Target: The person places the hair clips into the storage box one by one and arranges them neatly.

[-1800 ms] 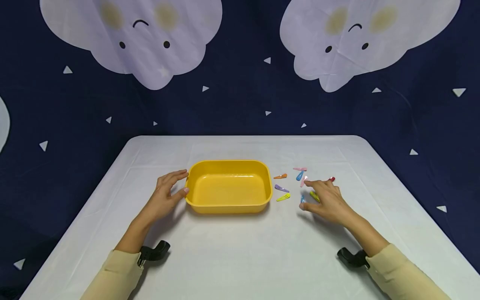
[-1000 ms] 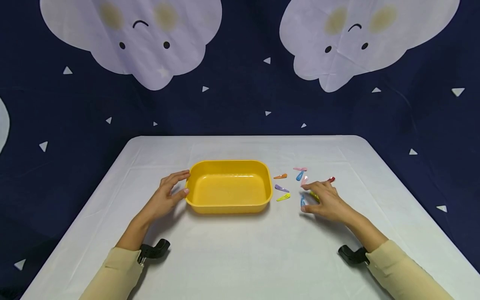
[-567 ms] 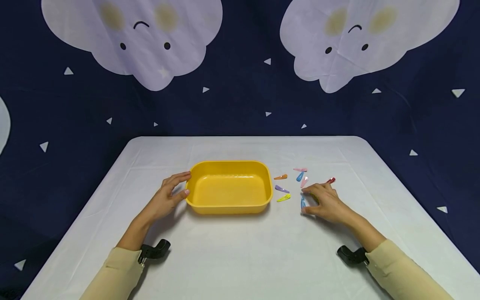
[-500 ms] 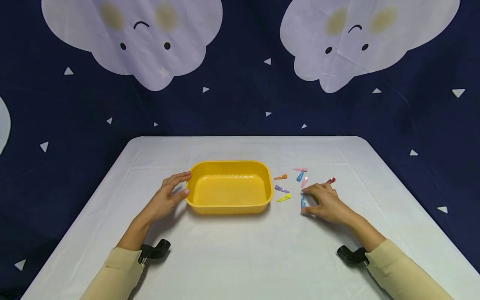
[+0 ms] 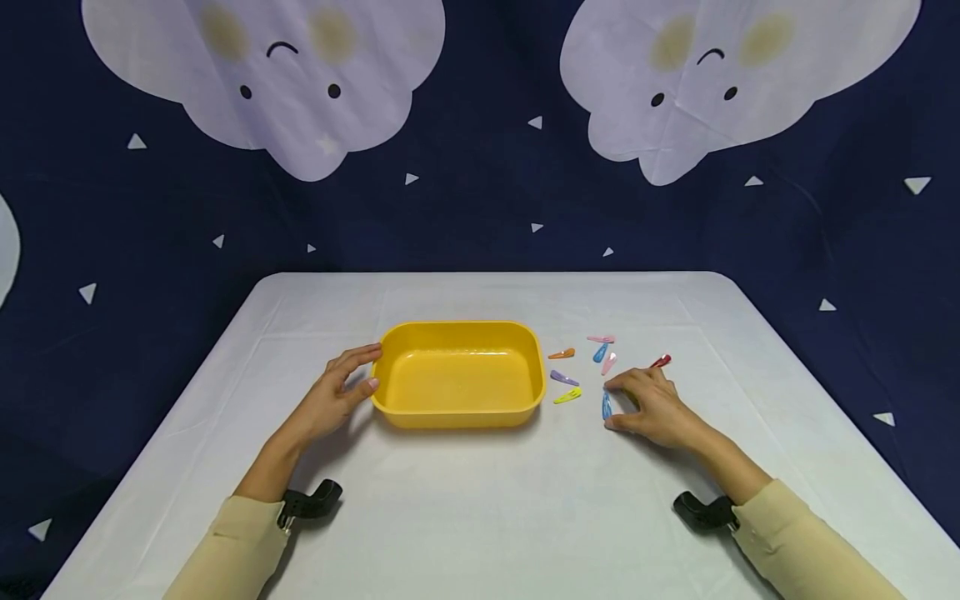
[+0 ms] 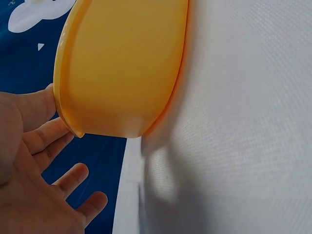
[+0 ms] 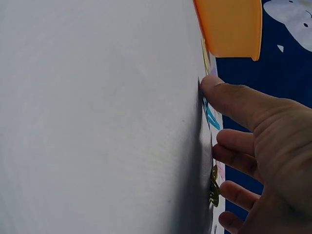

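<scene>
The left hand [image 5: 330,398] rests against the left end of a yellow plastic basin [image 5: 459,417], its thumb and fingertips touching the rim, as the left wrist view also shows. To the right, the right hand [image 5: 656,408] is low over the white table, thumb and index finger spread around a blue snap hair clip [image 5: 607,406]. The thumb tip is at the clip's near end; the index fingertip is at its far end. In the right wrist view, a yellow-green hair clip [image 7: 214,186] lies beneath the other fingers; the head view hides it behind the hand.
Several hair clips lie between basin and right hand: orange [image 5: 561,354], purple [image 5: 564,377], yellow [image 5: 567,395], pink [image 5: 609,363] and another blue one [image 5: 600,352]. A red clip [image 5: 661,361] is beyond the right hand. A dark blue cloud-print cloth [image 5: 480,225] hangs behind the table.
The right hand has shifted slightly nearer the body, and its index finger has come down toward the blue hair clip. The left hand slid slightly along the basin rim; the basin stays put.
</scene>
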`<action>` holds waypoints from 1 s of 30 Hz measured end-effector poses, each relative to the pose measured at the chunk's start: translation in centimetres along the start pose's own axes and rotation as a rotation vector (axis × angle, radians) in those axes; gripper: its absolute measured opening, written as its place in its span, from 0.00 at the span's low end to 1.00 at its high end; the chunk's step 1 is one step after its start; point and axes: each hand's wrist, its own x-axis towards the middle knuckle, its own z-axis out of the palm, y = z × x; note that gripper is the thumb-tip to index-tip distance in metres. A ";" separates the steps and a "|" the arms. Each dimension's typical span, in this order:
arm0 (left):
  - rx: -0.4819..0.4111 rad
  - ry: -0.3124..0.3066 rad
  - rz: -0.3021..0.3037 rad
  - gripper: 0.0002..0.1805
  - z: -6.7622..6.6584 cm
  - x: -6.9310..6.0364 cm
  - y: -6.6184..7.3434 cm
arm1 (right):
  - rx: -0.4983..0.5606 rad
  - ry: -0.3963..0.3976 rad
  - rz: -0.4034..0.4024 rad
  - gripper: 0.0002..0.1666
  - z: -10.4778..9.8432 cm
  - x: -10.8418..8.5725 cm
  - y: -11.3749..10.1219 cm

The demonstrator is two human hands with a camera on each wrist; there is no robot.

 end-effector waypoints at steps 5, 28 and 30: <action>-0.008 -0.002 -0.009 0.24 0.1 0.0 -0.1 | -0.005 0.005 -0.006 0.31 0.1 0.0 0.1; -0.032 -0.012 -0.021 0.25 0.0 0.0 -0.1 | -0.006 0.028 -0.028 0.28 0.3 -0.1 0.2; -0.035 -0.010 -0.022 0.25 0.0 0.0 -0.1 | -0.007 0.028 -0.030 0.28 0.2 -0.1 0.2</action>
